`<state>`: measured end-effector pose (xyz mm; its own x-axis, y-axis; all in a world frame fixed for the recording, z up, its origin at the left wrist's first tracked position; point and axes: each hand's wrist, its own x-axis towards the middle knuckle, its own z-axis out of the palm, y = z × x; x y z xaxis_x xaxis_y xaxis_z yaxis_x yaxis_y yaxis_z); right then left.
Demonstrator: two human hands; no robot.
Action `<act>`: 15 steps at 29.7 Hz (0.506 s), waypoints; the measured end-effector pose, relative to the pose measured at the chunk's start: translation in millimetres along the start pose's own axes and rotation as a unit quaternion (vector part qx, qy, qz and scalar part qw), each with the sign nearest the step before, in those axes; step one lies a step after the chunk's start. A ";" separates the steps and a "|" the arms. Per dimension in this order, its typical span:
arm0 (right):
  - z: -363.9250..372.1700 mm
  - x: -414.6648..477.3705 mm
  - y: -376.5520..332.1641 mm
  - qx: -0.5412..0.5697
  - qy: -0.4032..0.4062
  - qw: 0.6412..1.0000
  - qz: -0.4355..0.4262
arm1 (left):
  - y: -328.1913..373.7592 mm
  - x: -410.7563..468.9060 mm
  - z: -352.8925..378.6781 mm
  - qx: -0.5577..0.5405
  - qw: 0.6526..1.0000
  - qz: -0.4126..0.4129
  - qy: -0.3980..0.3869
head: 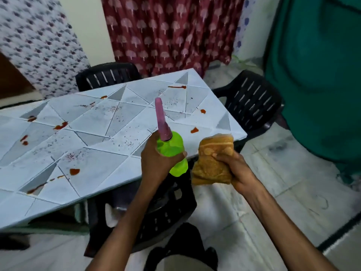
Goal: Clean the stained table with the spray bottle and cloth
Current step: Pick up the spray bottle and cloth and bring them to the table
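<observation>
Gripping the bright green plastic spray bottle around its body, the left hand holds it above the near edge of the pale blue plastic table with a raised triangle pattern. The bottle's pink spray head points away from the person, out over the tabletop. The right hand is closed around a bunched tan-yellow cloth, held just beside the bottle and beyond the table's near right corner, over the floor. Hands and both items are clear of the table surface. Red-orange stains lie scattered across the tabletop, along with patches of fine dark specks. Black slatted plastic chairs stand at the far side, the right end and the near side of the table. A maroon patterned curtain hangs behind.
</observation>
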<state>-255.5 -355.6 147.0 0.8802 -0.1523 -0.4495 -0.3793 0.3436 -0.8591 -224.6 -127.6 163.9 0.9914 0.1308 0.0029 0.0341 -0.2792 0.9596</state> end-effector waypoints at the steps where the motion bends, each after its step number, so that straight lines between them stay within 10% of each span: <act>1: -7.5 17.4 -12.4 -0.009 -0.014 1.000 -0.001 | 5.7 5.6 13.0 -0.004 1.000 -0.001 0.020; 15: 0.3 242.9 -78.7 -0.115 -0.173 0.976 0.062 | 12.8 139.3 98.2 0.054 0.979 -0.057 0.189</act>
<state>-11.8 -419.4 105.5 0.8525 0.2128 -0.4774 -0.5073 0.1171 -0.8538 -73.7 -206.3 149.0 0.8629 0.5049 0.0205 0.1763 -0.3387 0.9242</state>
